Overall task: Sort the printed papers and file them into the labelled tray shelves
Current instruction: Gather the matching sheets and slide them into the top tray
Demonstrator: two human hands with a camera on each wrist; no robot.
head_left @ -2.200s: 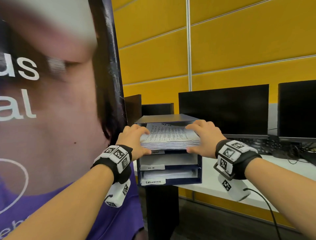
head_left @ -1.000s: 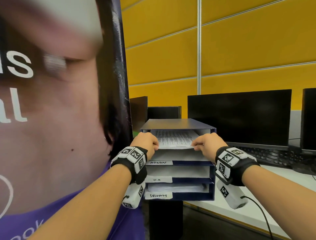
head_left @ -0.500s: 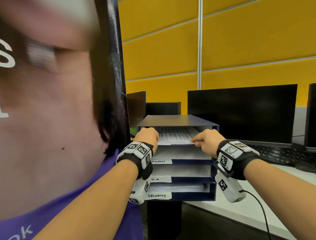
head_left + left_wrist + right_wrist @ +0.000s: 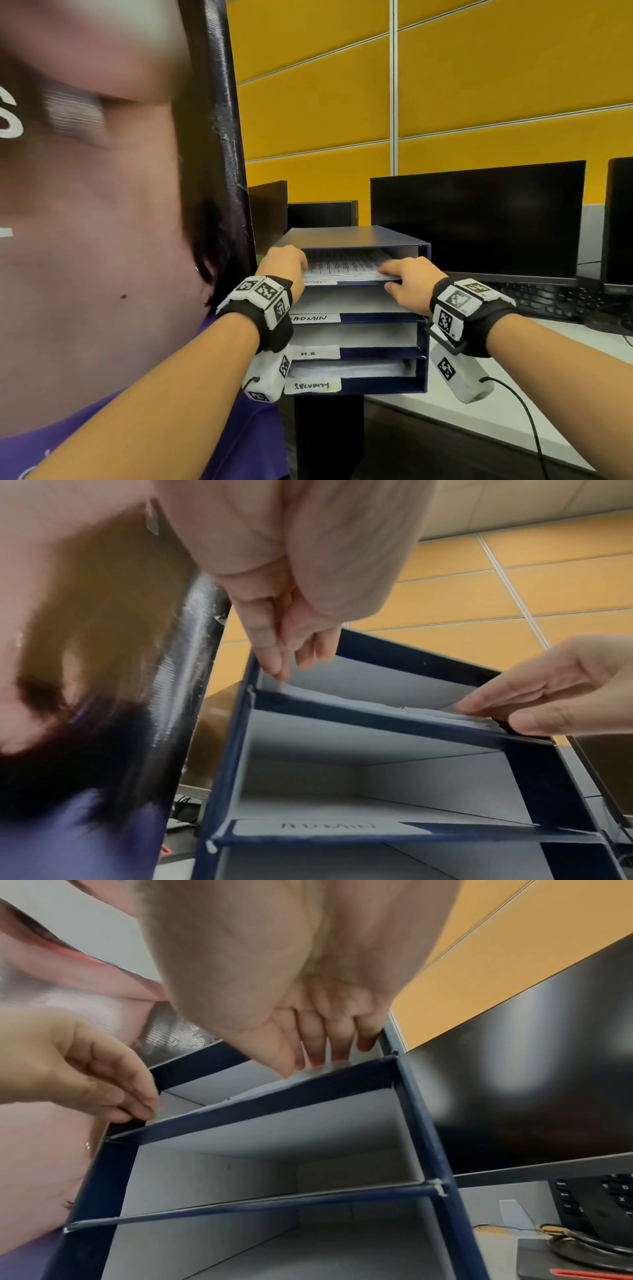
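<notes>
A dark blue tray unit (image 4: 423, 318) has shelves labelled ADMIN (image 4: 313, 318), H.R (image 4: 310, 353) and SECURITY (image 4: 311, 385). A stack of printed papers (image 4: 346, 267) lies in the top shelf, its front edge at the shelf lip. My left hand (image 4: 298, 270) pinches the stack's front left corner (image 4: 178, 1110). At the front right corner my right hand (image 4: 388, 275) has its fingers on top of the papers (image 4: 428, 714) and its thumb under their edge. The ADMIN shelf (image 4: 342, 777) below looks bare in the wrist views.
A big printed banner (image 4: 102, 222) stands close on the left. Two dark monitors (image 4: 479, 219) and a black keyboard (image 4: 555, 301) sit on the white desk (image 4: 513, 411) to the right. Beneath the tray unit is a black stand (image 4: 329, 435). A cable hangs from my right wrist.
The paper stack was held in front of the top shelf and has slid almost fully in. Both hands have followed it to the shelf's mouth.
</notes>
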